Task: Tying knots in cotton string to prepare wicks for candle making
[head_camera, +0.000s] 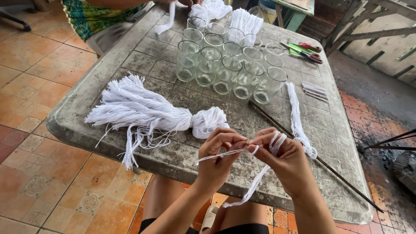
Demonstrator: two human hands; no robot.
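Both hands, left [219, 151] and right [281, 156], pinching white string [225, 153] taut between them, above table edge [173, 162].

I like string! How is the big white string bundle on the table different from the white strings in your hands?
The big white string bundle lies knotted and fluffy on the grey table. The white strings are few, thin, pinched between left hand and right hand. Both are white.

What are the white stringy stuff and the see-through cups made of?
The strands pinched between the left hand and right hand look like soft cotton string: matte white, limp, fraying into thin threads, like the big bundle. The cups look like clear glass: shiny, with thick bases, though hard plastic is possible.
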